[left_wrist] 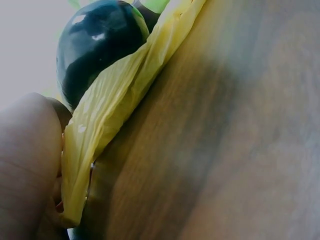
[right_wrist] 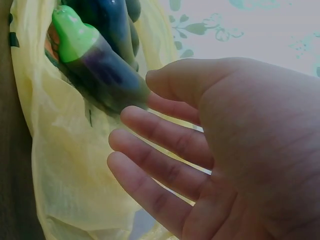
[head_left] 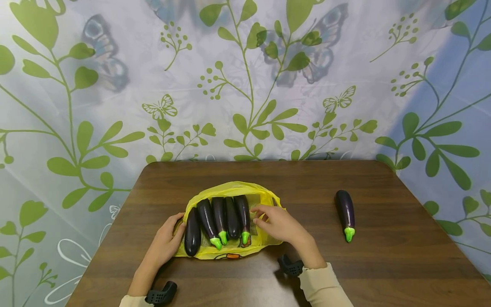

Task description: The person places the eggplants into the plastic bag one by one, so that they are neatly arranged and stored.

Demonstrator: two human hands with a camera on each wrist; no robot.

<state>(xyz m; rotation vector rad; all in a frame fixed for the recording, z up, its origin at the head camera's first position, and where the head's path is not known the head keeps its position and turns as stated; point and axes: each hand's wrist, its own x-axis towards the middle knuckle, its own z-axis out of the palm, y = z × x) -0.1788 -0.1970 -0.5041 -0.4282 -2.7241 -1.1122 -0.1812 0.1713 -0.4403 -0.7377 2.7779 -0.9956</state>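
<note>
A yellow plastic bag (head_left: 268, 238) lies spread on the table with its mouth gaping, and several dark purple eggplants (head_left: 219, 213) with bright green stems lie side by side in it. At the bag's left edge my left hand (head_left: 166, 239) grips the plastic, beside the leftmost eggplant (head_left: 192, 233); its fingertips are partly hidden. My right hand (head_left: 281, 224) hovers over the bag's right side, fingers loosely bent and holding nothing. In the right wrist view its fingertips are close to the rightmost eggplant (right_wrist: 107, 75).
One more eggplant (head_left: 346, 215) lies by itself on the brown wooden table (head_left: 383, 264), right of the bag, its green stem toward me. A leaf-and-butterfly patterned cloth (head_left: 245, 85) hangs behind the table's far edge. Black camera mounts (head_left: 163, 294) sit on both wrists.
</note>
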